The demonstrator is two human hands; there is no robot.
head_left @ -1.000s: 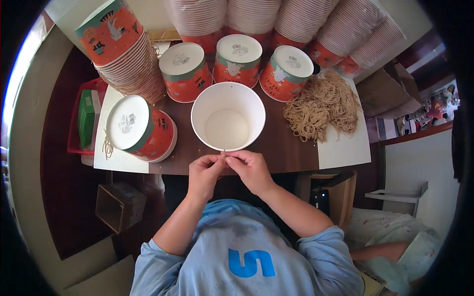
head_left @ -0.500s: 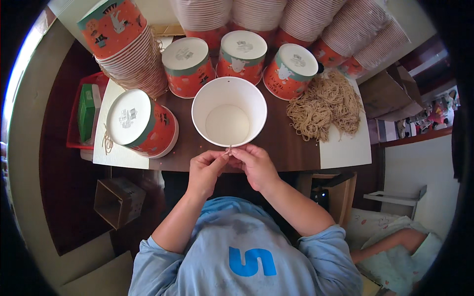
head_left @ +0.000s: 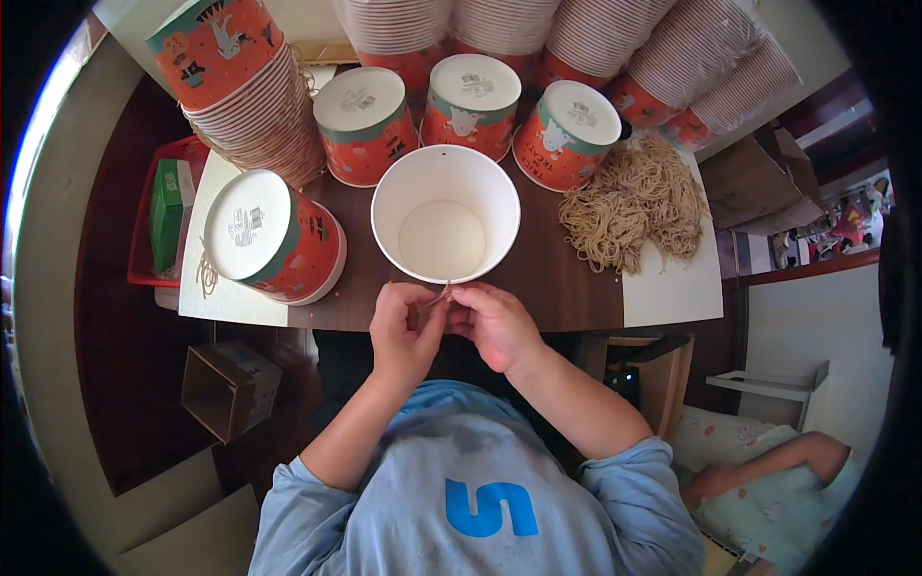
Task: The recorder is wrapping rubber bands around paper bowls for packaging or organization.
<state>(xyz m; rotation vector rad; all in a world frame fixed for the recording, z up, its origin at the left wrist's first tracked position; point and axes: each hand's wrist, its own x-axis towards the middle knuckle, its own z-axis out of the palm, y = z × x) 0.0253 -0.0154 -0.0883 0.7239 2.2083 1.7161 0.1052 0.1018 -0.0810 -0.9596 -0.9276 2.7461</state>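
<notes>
An upright paper bucket, white inside, stands before me with its mouth toward me and a small hole in its far wall. At its near rim, my left hand pinches a thin tan cord between thumb and fingers. My right hand has its fingertips closed on the same cord, right beside the left thumb. The cord runs up to the bucket's near rim; its other end is hidden by my fingers. A heap of tan cords lies on the table to the right.
Upside-down orange buckets stand behind the open one, and another at left. Nested bucket stacks rise at the back. A red bin holds a green box. A cardboard box sits below left. Another person's arm shows lower right.
My left hand has turned, and its thumb now points up along the cord. My right fingers stay near the same spot. The other person's arm at lower right has bent and shifted.
</notes>
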